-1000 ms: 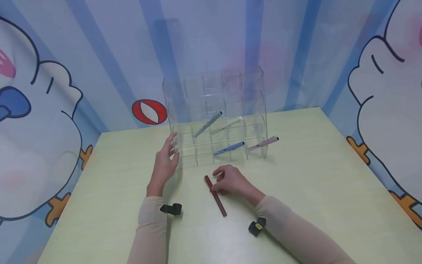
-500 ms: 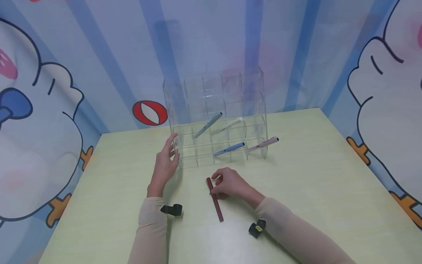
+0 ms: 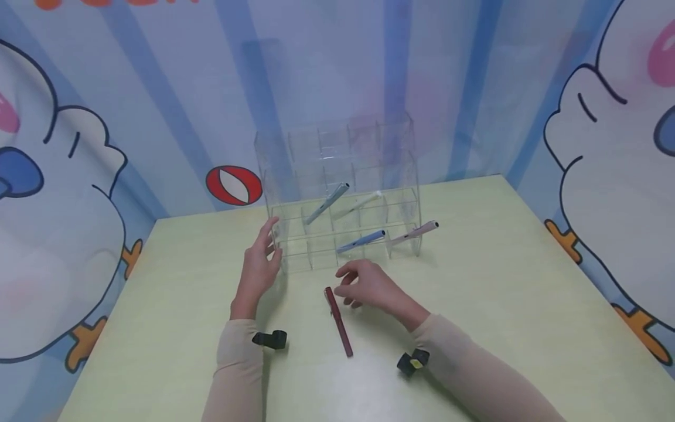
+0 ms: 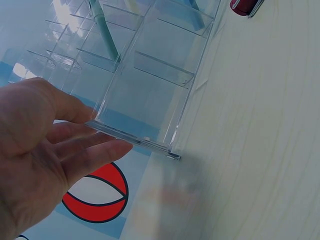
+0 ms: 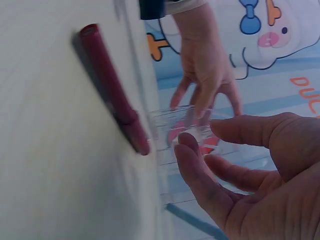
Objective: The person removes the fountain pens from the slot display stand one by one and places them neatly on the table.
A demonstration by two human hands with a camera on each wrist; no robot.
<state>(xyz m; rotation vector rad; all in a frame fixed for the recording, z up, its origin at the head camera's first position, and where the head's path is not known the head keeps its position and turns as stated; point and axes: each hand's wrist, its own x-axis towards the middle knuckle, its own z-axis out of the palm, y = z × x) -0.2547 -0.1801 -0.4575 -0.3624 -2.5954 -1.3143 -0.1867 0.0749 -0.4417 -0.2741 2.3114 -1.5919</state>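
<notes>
A clear acrylic pen rack with stepped compartments stands at the back of the table. My left hand holds its left side panel, thumb and fingers on either face of the edge in the left wrist view. In front of the rack, a dark red pen with a clip lies on the table, its clip end pointing toward the rack. My right hand hovers just right of the pen's clip end, fingers loosely bent, a gap showing between hand and pen in the right wrist view.
Leaning in the rack are a grey-blue pen and a white pen in a higher row, with a blue pen and a pale pink pen in the lowest row. A cartoon-printed backdrop rises behind the table.
The red pen has turned slightly, its lower end swinging left. My right hand has let go of it and lifted off. The left hand stays on the rack; the head view has shifted slightly.
</notes>
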